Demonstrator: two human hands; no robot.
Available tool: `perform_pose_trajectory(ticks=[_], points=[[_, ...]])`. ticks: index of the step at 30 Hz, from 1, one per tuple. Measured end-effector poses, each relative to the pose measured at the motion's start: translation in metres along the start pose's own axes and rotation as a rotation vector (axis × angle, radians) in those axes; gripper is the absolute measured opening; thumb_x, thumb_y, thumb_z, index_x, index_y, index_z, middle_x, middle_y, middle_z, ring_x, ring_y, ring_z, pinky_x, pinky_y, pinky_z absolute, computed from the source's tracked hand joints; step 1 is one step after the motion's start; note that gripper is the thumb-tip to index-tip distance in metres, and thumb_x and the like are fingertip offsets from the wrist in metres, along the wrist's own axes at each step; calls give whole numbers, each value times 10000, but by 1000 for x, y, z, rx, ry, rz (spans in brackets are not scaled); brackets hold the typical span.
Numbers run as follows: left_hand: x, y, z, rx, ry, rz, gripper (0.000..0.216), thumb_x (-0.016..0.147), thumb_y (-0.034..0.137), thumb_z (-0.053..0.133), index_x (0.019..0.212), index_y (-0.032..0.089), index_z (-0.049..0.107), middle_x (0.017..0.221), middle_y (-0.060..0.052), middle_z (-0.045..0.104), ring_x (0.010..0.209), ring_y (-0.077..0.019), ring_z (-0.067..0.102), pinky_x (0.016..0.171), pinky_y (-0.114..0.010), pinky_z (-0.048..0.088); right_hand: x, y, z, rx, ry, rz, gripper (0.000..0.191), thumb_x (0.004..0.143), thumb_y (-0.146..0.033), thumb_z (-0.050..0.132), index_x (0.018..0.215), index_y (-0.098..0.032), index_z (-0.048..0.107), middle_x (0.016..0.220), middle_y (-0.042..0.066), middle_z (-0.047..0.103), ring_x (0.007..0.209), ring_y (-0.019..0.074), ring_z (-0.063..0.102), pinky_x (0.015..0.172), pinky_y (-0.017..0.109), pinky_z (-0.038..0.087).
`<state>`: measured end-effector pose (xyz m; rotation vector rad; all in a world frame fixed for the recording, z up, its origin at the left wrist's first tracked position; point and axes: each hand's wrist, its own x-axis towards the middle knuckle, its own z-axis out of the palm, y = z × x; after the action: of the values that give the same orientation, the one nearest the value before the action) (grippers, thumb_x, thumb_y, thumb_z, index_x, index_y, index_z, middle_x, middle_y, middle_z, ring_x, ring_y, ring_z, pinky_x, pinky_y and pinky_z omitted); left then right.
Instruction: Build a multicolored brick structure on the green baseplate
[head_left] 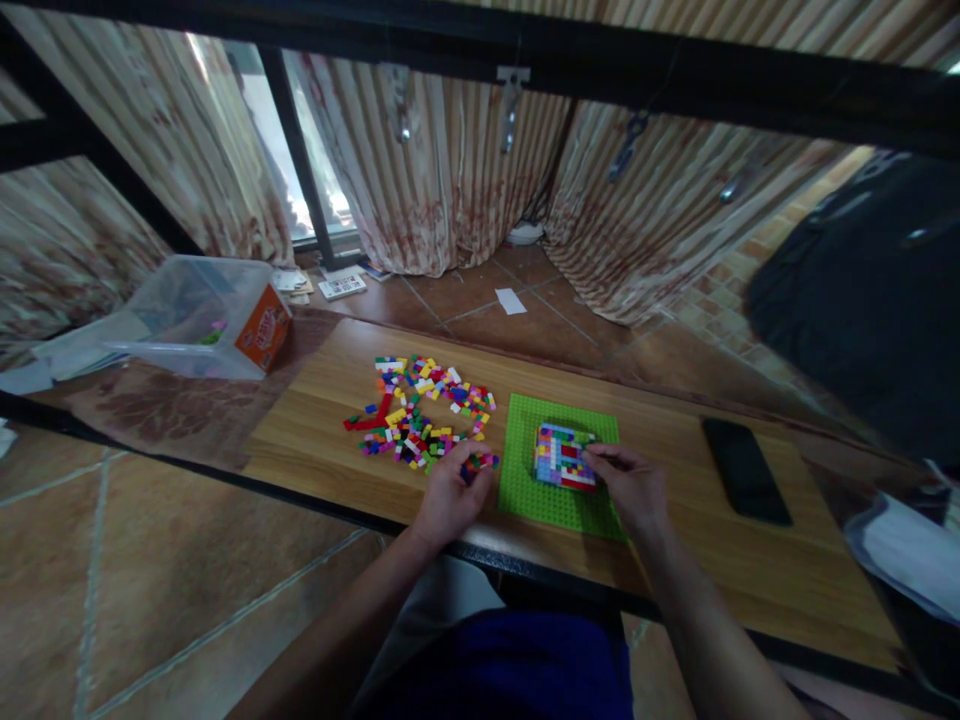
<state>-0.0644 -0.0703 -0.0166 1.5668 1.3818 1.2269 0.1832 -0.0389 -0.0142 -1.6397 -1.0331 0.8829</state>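
Observation:
A block-shaped build of multicoloured toy bricks [562, 457] stands on a green studded baseplate [521, 490]. My right hand [636, 488] is closed in a pinch at the build's right edge; whatever is between the fingertips is too small to make out. Just left of the baseplate, my left hand [452, 492] curls its thumb and fingers around several small bricks [480, 464], mostly dark and red. Beyond that hand lies a loose spread of small bricks [420, 435] in many colours, with a long red piece [382, 410] at its left side.
The wooden table [315, 430] carries a dark phone [745, 470] at the right. A clear plastic bin [187, 315] with an orange label sits past the table's left end. A dark metal bar [450, 40] crosses the top of the view, before striped curtains [450, 180].

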Motion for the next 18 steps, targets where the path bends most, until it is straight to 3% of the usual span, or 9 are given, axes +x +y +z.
perform_pose_trajectory(ticks=[3, 6, 10, 14, 18], points=[[-1, -1, -1, -40, -1, -38, 161, 809, 199, 581, 959, 189, 639, 906, -24, 685, 820, -152, 627, 784, -271, 500, -4, -1, -4, -112, -24, -98, 305, 622, -441, 770, 777, -180, 746, 806, 69, 738, 701, 199, 665, 674, 362, 549], [-2, -1, -1, -84, 1, -74, 173, 804, 219, 590, 965, 184, 640, 863, -16, 673, 737, -136, 598, 704, -246, 489, -17, -10, -3, -277, 28, -298, 319, 725, -446, 704, 894, -180, 748, 921, 88, 720, 707, 184, 641, 674, 355, 531], [-2, 0, -2, -117, 15, -72, 157, 806, 239, 592, 942, 180, 643, 802, -6, 656, 701, -131, 578, 670, -239, 479, -45, -30, 18, -358, -26, -509, 272, 865, -411, 579, 943, -199, 731, 961, 89, 697, 808, 193, 641, 749, 361, 519], [-1, 1, -4, -152, 29, -61, 163, 807, 241, 592, 949, 177, 643, 837, -17, 666, 710, -134, 583, 681, -245, 483, -65, -42, 51, -338, -303, -521, 268, 920, -351, 503, 1029, -213, 705, 993, 82, 701, 901, 195, 651, 817, 361, 510], [0, 2, -7, -189, 8, -77, 167, 810, 263, 599, 944, 171, 638, 883, -35, 674, 797, -154, 609, 735, -259, 492, -70, -45, 73, -330, -385, -469, 280, 922, -330, 488, 1058, -207, 700, 986, 85, 700, 894, 199, 651, 804, 357, 508]])
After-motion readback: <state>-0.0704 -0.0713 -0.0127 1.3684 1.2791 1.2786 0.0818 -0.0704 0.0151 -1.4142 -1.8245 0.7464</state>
